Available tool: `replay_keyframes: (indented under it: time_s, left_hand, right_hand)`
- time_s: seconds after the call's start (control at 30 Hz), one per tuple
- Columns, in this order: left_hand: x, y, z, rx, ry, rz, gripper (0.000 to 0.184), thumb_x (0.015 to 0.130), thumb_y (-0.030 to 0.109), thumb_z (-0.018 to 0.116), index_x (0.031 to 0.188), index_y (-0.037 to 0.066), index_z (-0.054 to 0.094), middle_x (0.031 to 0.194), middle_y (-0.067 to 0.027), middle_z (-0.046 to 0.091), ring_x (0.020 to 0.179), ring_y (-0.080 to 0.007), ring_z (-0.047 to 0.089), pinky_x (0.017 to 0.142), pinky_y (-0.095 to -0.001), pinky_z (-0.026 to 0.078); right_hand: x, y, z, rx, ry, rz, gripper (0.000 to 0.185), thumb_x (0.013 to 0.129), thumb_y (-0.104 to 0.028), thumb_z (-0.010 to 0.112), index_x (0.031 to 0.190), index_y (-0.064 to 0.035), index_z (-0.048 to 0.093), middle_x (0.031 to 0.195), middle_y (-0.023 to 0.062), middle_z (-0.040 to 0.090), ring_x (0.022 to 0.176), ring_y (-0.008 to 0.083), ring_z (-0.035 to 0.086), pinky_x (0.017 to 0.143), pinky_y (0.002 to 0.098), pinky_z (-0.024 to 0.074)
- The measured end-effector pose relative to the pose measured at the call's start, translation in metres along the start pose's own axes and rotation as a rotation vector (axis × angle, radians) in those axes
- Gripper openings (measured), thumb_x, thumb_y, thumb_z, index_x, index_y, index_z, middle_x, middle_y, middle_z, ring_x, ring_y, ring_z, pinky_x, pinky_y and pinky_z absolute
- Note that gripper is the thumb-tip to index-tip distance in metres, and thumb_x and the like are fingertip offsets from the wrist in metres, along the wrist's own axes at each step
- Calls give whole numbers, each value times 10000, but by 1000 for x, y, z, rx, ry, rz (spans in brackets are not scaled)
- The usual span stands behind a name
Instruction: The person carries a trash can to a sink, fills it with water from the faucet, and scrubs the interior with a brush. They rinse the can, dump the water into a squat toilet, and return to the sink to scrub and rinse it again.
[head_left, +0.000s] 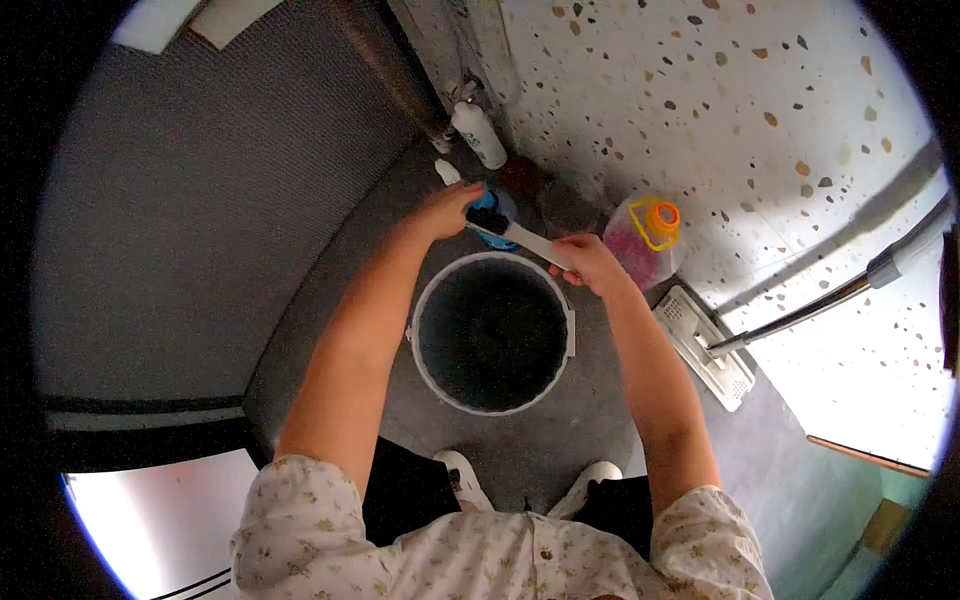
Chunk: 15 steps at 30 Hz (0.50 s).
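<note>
R hand (588, 262) closed round white-handled brush (535, 243); L hand (452, 210) part-open at dark end, grip unclear. Bucket (492, 333) nr.

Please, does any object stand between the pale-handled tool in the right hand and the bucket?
Nothing visible stands between the tool and the bucket. The right hand holds the tool just beyond the far rim.

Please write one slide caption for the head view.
Both hands hold a white-handled brush above a bucket's far rim.
</note>
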<state>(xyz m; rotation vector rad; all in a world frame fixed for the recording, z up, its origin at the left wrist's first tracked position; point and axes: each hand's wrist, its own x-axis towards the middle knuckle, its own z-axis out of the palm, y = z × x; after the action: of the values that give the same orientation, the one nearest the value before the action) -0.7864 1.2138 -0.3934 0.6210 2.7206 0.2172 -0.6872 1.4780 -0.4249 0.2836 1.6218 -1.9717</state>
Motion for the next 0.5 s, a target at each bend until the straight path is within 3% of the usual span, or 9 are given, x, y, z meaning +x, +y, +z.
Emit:
replay_keyframes:
  time_s: [0.07, 0.13, 0.2, 0.27, 0.33, 0.37, 0.43, 0.5]
  left_hand:
    - [-12, -12, 7, -160, 27, 22, 625, 784, -39, 449, 1369, 154, 342, 1443, -81, 272, 1325, -261, 259, 1090, -375, 225]
    - [-51, -16, 15, -513, 374, -71, 628, 811, 74, 513, 1392, 128, 279, 1436, -152, 258, 1319, -291, 264, 1079, -379, 240]
    - [-104, -16, 22, -586, 282, -325, 658, 823, 185, 561, 1394, 80, 250, 1418, -175, 282, 1312, -300, 278, 1069, -367, 255]
    - [-153, -3, 20, -810, 34, -654, 664, 822, 226, 581, 1380, 47, 268, 1379, -181, 345, 1283, -307, 329, 1049, -406, 288]
    - [-188, -2, 35, -977, -265, -744, 627, 818, 242, 594, 1342, 30, 322, 1264, -163, 471, 1159, -294, 473, 947, -434, 409]
    - [-198, -2, 42, -988, -271, -750, 627, 818, 242, 594, 1342, 30, 322, 1264, -163, 471, 1159, -294, 473, 947, -434, 409]
    - [-210, -1, 59, -1091, -240, -641, 518, 821, 225, 584, 1271, 38, 407, 1115, -140, 553, 991, -250, 569, 765, -391, 514]
    - [-209, -6, 77, -1127, -164, -592, 473, 824, 207, 571, 1242, 38, 429, 1074, -126, 560, 935, -229, 582, 708, -359, 519]
  right_hand:
    - [-7, 3, -6, 7, -21, 15, 308, 858, -187, 567, 1075, 31, 574, 674, 120, 614, 451, 93, 439, 380, 231, 306]
    - [-28, -8, -3, -85, 21, -3, 307, 854, -201, 571, 1071, 16, 580, 679, 112, 618, 460, 90, 444, 384, 225, 314]
    - [-35, -5, -11, -86, 26, -8, 304, 858, -209, 566, 1069, 9, 584, 684, 109, 620, 461, 87, 442, 384, 222, 315]
    - [-50, -6, -14, -84, 33, -9, 301, 861, -217, 562, 1067, 1, 588, 688, 105, 621, 462, 84, 439, 385, 219, 315]
    - [-75, -17, -11, -133, 69, -30, 305, 863, -226, 552, 1069, -4, 591, 692, 99, 622, 470, 78, 442, 392, 213, 317]
    - [-83, -14, -12, -140, 67, -18, 305, 863, -226, 552, 1069, -4, 591, 692, 99, 622, 470, 78, 442, 392, 213, 317]
    - [-97, -12, -15, -103, 35, -127, 304, 858, -223, 557, 1069, -8, 595, 695, 89, 622, 475, 81, 446, 395, 211, 318]
    - [-113, -16, -18, -171, 0, -79, 304, 858, -219, 558, 1067, 0, 584, 702, 83, 619, 502, 97, 478, 409, 210, 338]
